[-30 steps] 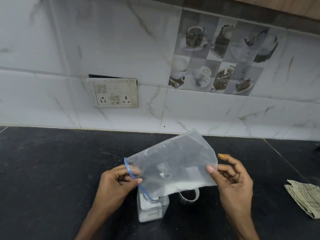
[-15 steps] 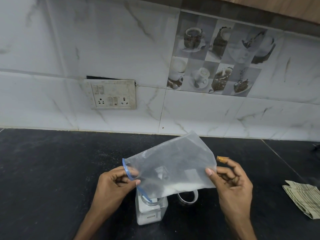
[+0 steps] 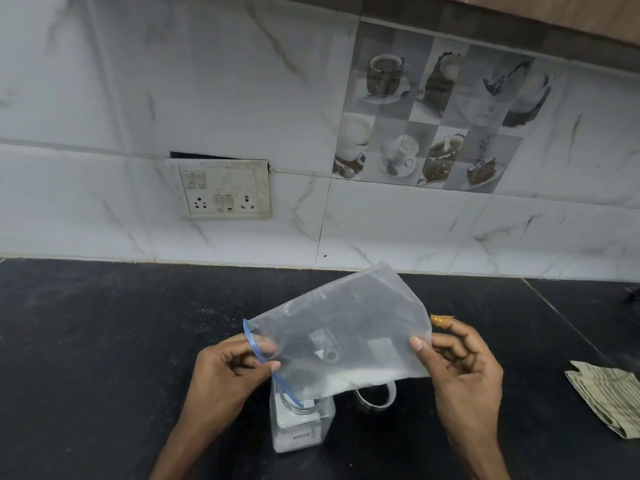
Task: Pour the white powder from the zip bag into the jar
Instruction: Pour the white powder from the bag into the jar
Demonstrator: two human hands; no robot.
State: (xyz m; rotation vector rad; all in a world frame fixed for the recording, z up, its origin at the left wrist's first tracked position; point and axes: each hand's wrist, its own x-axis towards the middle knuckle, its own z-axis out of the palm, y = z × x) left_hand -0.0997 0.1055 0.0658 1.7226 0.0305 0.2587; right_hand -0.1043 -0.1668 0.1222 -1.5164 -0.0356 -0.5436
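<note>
A clear zip bag with a blue zip strip hangs tilted over a square clear jar on the black counter. Its open mouth dips into the jar's opening. White powder lies along the bag's lower edge, and some sits in the jar's bottom. My left hand pinches the bag at the zip end. My right hand pinches the bag's raised bottom corner between thumb and fingers.
The jar's round lid lies on the counter just right of the jar. A folded striped cloth sits at the right edge. Behind, a tiled wall carries a socket panel. Fine powder specks dust the black counter.
Both hands keep their grip on the bag over the jar. More powder has slid down toward the bag's mouth; the bag's pose is almost the same.
</note>
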